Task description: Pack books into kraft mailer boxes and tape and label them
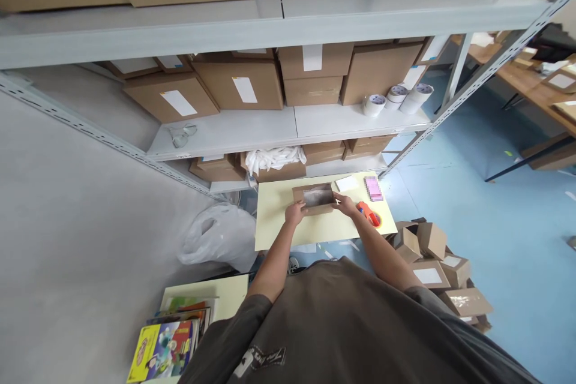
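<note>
A small open brown cardboard box [315, 197] with something grey and shiny inside sits on a pale yellow table [288, 229]. My left hand [294, 213] grips the box's near left corner, fingers closed on the flap. My right hand [344, 203] holds the near right edge, fingers curled on it. An orange tape dispenser [369, 214] lies just right of my right hand. A white slip [346, 183] and a pink pad [373, 188] rest at the table's far right.
Grey metal shelves [279, 126] behind the table hold brown cartons and tape rolls [398, 98]. A white plastic bag [218, 237] sits left of the table. Several small sealed boxes [438, 264] are piled on the blue floor at right. Colourful books [171, 342] lie lower left.
</note>
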Tool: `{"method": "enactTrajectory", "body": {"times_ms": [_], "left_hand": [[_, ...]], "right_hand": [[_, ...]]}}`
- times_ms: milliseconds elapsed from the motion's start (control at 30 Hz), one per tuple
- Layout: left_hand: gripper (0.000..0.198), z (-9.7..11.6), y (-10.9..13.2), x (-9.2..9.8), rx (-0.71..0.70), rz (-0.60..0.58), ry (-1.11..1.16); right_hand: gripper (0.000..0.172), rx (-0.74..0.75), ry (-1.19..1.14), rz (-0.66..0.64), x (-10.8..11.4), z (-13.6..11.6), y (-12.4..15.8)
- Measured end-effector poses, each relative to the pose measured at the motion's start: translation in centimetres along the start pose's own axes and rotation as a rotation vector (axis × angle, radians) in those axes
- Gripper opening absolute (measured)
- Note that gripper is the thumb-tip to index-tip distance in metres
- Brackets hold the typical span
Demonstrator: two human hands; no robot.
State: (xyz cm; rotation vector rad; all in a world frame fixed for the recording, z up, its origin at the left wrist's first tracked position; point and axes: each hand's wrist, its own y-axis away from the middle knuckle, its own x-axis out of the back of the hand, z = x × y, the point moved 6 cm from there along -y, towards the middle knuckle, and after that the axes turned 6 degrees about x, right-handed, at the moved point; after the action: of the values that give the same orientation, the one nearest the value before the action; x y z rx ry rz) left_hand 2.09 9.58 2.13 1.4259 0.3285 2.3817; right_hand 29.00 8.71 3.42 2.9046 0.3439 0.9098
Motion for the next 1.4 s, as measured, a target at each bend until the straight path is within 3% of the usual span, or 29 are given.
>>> {"method": "enactTrajectory", "body": {"times_ms": [133, 300, 467, 633, 767, 867, 933, 1033, 1133, 1267, 1400], "left_hand": [[0.032, -0.5, -0.6, 0.2, -0.035, -0.04, -0.045], [0.031, -0.8, -0.5, 0.0, -0.051, -0.062, -0.056], [0.043, -1.3, -0.3, 0.7, -0.024, -0.053, -0.017], [0.052, -1.9, -1.0, 1.8, 0.113, 0.027, 0.003], [0.05, -1.8, -2.0, 2.2, 0.148, 0.065, 0.03], [0.06, -1.4, -2.6, 2.3, 0.17, 0.094, 0.009], [0.076, -1.0, -2.8, 2.6, 0.192, 0.166, -0.032], [0.103, -0.3, -3.2, 3.3, 0.211, 0.277, -0.081], [0.113, 0.1, -4.2, 3.9, 0.145, 0.218, -0.077], [0.099, 0.2, -4.8, 4.3, 0.03, 0.134, -0.104], [0.063, -0.5, -3.5, 2.9, -0.016, 0.093, -0.096]], "right_hand": [[0.068, -0.007, 0.046, -0.041, -0.3, -0.2, -0.7], [0.071, 0.048, 0.214, -0.153, -3.7, -0.6, -1.0], [0.062, 0.016, 0.191, -0.034, -4.0, 0.3, -0.8], [0.049, -0.035, 0.134, 0.055, -3.3, 1.2, -1.2], [0.041, -0.048, 0.156, 0.098, -3.9, 0.9, -1.3], [0.038, -0.082, 0.238, 0.101, -4.3, 0.6, -1.6], [0.048, -0.107, 0.309, 0.103, -4.4, 0.4, -2.0], [0.077, -0.17, 0.389, 0.183, -3.9, 0.4, -2.5], [0.098, -0.288, 0.411, 0.229, -3.4, 0.8, -2.9], [0.106, -0.234, 0.454, 0.18, -3.4, 0.5, -3.3], [0.083, -0.096, 0.491, 0.089, -4.5, 0.3, -2.3]]}}
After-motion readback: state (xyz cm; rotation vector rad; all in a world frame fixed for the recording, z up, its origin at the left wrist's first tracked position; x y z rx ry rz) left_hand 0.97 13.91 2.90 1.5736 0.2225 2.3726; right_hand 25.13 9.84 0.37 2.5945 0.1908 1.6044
